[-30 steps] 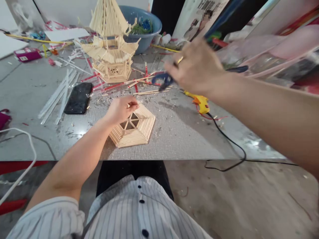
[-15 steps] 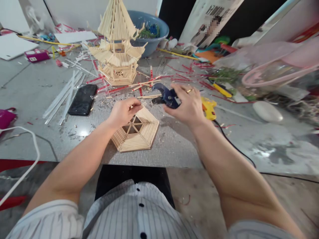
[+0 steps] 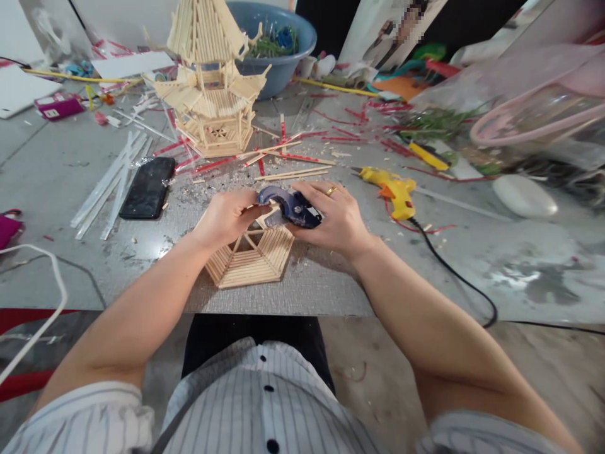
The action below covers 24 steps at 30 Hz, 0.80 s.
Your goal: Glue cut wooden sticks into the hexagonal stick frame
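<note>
from head view: just brought dark blue, curved-ended hand tool (image 3: 299, 211) in and down over far side of hexagonal pale wooden-stick frame (image 3: 250, 268), putting tool and frame at one work spot. gripped in right hand (image 3: 335, 221), fingers closed round the body. pressed together, thumb to fingers, on left hand (image 3: 225, 217), at frame's far-left part, near tool's curved end; cannot make out anything pinched there. lying near front edge of grey table (image 3: 326, 290): frame. set farther back: tiered pale wooden-stick pagoda (image 3: 215, 104), cut off at top. partly hidden by hands and tool: frame's far side; hard to read: contact at tool's tip.
</note>
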{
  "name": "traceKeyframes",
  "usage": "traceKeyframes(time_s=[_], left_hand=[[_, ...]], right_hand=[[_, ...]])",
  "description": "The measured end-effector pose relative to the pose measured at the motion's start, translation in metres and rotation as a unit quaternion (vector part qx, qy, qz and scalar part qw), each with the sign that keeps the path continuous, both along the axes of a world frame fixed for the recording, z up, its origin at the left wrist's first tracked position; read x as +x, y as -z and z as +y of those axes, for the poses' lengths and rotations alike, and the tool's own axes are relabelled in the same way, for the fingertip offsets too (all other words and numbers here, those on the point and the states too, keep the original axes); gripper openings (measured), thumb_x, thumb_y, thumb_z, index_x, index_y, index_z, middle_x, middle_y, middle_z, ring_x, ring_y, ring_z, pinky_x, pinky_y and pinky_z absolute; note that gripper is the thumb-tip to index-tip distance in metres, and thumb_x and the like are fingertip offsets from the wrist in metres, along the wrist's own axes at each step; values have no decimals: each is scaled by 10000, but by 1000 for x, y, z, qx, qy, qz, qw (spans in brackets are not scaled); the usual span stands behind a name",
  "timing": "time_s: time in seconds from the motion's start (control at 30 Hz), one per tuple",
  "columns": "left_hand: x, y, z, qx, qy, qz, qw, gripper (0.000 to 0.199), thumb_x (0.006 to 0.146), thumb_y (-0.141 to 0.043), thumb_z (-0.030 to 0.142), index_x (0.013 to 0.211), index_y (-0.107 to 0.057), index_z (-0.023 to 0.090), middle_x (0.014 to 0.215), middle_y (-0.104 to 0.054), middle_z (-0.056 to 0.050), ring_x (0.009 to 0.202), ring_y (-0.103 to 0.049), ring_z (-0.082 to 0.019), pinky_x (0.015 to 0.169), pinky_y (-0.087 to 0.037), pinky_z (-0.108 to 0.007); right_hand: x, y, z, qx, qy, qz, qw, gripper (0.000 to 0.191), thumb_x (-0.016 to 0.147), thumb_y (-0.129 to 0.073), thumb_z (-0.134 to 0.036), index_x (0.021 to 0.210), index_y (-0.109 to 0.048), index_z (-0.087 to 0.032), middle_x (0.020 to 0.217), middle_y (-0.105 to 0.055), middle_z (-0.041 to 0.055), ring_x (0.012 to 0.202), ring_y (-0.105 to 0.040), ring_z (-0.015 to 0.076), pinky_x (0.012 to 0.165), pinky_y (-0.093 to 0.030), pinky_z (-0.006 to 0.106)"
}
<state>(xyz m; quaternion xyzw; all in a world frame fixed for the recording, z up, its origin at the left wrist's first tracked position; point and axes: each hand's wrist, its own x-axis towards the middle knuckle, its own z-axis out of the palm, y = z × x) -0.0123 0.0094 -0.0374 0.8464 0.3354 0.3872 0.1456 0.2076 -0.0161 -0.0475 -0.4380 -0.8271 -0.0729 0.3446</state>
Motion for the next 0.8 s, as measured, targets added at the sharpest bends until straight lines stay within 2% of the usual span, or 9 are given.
traceKeyframes(time_s=[0.27,0.5,0.67,0.8], left_hand=[[0,1,-1,16,13,6,1000,292,870,-543,360,659,-612,170,552,-507,40,520,-457,-68,498,-319,-215],[0,-3,-4,-31,7,6,999,268,868,-531,352,702,-640,173,621,-605,5,594,-551,-102,546,-379,-231],[1,-8,-7,-41,-8,15,999,329,865,-518,362,613,-604,169,563,-542,13,555,-501,-95,512,-351,-230],[1,-9,-7,-26,-16,24,999,368,862,-518,374,557,-560,171,500,-428,32,503,-417,-83,481,-295,-233]], right_hand=[[0,2,-1,7,-11,13,1000,502,743,-588,-393,1206,-591,-198,1096,-680,91,989,-635,247,868,-481,392],[-1,0,-2,-23,3,12,1000,487,736,-591,-426,1177,-620,-221,1082,-690,73,974,-649,247,863,-497,390],[-1,-4,-6,-71,15,-2,997,490,755,-574,-437,1188,-614,-211,1120,-679,81,1010,-642,243,875,-495,378],[-1,-4,-6,-77,12,-2,997,482,761,-568,-442,1183,-614,-213,1119,-681,75,991,-650,236,871,-496,373]])
